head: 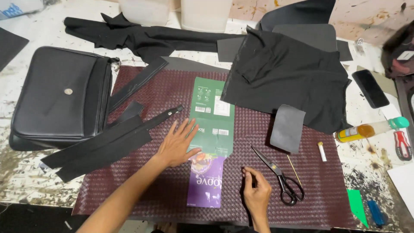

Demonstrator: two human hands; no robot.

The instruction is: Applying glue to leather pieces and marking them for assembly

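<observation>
Woven maroon sheet (172,190) underlies everything, both hands on top of it. Black shoulder bag (60,101) sits well left of the left hand (177,146), with loose black straps (101,144) between bag and hand, strap ends just beside the wrist. Big black fabric piece (284,80) lies up and to the right of both hands, overlapping the sheet's far edge; more black fabric (142,36) strung along the back. Grey leather rectangle (287,127) above-right of the right hand (256,194).

Flattened cardboard carton (212,142), green upper part, purple lower part, lies lengthwise between the two hands. Left hand: fingers spread, palm down, pressing flat on the carton's left edge. Right hand: fingers curled in, tips together just off the carton's lower right edge; can't tell if it pinches anything.

Black scissors (278,174) just right of the right hand, closed, nothing between them. Thin stick (295,171) beside the scissors. Further right, off the sheet: yellow glue bottle (371,129), black phone (370,88), small white tube (321,151), green wedge (357,207), blue pen (374,212).
</observation>
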